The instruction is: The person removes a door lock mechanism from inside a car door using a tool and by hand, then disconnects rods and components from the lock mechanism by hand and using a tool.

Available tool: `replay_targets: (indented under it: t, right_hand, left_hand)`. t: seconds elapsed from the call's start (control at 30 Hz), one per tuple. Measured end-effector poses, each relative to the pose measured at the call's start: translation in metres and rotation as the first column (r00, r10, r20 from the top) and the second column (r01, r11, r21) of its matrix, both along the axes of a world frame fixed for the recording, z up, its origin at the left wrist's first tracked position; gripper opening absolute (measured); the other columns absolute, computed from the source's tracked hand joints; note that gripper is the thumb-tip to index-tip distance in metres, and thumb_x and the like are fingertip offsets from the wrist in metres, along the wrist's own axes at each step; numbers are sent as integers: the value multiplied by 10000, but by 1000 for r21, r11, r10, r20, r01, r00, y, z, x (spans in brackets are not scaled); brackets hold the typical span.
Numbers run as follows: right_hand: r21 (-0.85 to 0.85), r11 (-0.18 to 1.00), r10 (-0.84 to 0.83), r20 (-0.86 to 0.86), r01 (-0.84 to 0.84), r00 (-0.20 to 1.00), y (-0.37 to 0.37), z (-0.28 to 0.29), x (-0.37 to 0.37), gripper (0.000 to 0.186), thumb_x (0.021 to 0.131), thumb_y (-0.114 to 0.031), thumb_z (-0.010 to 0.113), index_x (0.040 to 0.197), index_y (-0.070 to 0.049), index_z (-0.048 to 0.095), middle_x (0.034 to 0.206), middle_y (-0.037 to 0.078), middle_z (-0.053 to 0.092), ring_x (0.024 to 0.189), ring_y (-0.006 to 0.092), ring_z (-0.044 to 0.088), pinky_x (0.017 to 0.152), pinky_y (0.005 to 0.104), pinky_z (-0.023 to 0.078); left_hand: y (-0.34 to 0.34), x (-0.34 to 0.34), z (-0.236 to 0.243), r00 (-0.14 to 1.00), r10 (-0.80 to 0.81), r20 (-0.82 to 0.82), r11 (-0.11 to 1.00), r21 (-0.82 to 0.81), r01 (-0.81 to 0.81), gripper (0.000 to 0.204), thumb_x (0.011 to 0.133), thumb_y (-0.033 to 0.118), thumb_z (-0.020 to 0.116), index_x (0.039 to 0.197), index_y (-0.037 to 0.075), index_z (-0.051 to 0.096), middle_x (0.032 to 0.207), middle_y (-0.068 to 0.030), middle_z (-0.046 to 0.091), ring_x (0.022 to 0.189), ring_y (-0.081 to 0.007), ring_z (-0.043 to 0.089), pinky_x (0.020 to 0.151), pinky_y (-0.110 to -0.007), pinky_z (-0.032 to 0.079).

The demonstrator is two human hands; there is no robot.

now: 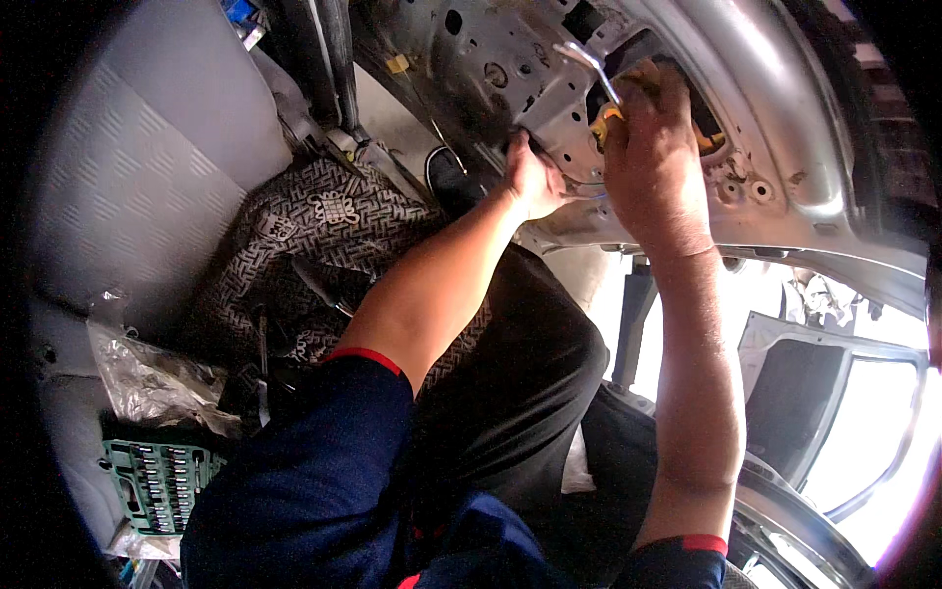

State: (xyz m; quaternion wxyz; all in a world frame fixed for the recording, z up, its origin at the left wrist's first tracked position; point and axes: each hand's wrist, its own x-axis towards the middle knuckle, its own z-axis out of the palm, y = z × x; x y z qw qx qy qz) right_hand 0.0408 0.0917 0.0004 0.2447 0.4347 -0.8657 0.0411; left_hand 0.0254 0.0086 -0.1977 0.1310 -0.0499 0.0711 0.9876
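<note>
My right hand point(654, 157) is curled around a yellow object with a bent metal rod point(597, 67), at a large opening in the silver metal car door point(814, 157); its fingertips are partly hidden. My left hand point(532, 182) is lower and to the left against the door's inner panel, thumb pointing up and fingers bent around something I cannot make out. A thin blue strand point(599, 193) shows beside it.
At left are a grey seat point(147, 167), a patterned cloth point(353, 221), crumpled clear plastic point(157, 383) and a green socket-set case point(157, 481) with several pieces. My dark-trousered leg point(530, 363) is bent below the door. Another open vehicle door point(785, 393) stands at right.
</note>
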Motion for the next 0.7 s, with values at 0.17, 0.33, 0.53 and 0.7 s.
replay_targets:
  t: [0.17,0.33,0.53,0.7]
  right_hand:
    - [-82,997,10,14,-9,1000,1,-5,1,319,936,-55,574,1252,-16,563,1320,261,480,1132,438,610,976,475,550]
    - [-105,994,-17,139,32,990,5,5,-6,266,899,-62,590,1147,37,595,1344,284,485,1150,432,605,976,466,530]
    - [-451,888,225,260,-88,939,12,9,-5,286,781,-58,577,1046,37,628,1146,307,618,1116,477,585,999,497,492]
    - [-479,876,169,409,54,897,29,-8,10,302,745,-13,549,1031,61,613,1330,419,470,1098,547,577,980,512,502]
  left_hand:
    - [-1,-6,7,972,166,165,942,-318,-107,738,1035,606,165,1513,68,325,1482,-185,452,1347,-390,455,1157,-599,292]
    - [-13,4,35,714,596,-367,-98,-916,-389,240,1003,205,523,1142,14,569,1006,-179,693,926,-332,687,811,-452,535]
    - [-61,24,156,431,-174,-885,-511,-293,-808,485,813,-79,600,1279,53,618,1213,-193,655,1141,-358,621,1013,-401,476]
    - [-60,28,183,510,-459,-727,-491,-270,-828,530,782,-53,617,1300,58,607,1305,-198,592,1247,-378,553,1049,-425,473]
